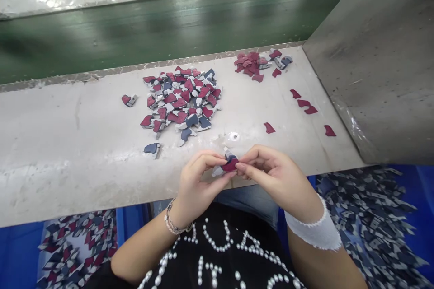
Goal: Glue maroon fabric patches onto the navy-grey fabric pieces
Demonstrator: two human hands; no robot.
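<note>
my left hand (198, 181) and right hand (276, 176) pinch one maroon-and-navy piece (230, 164) between curled fingers; a pile of similar pieces (181, 101) lies just ahead on the bench (68, 144).

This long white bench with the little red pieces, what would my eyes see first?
The big heap of small red-and-navy cut pieces catches your eye first, in the middle of the long white bench. Just below it, the left hand and right hand pinch one red-and-navy piece. At the lower right, a bright blue bin holds many more pieces.
</note>
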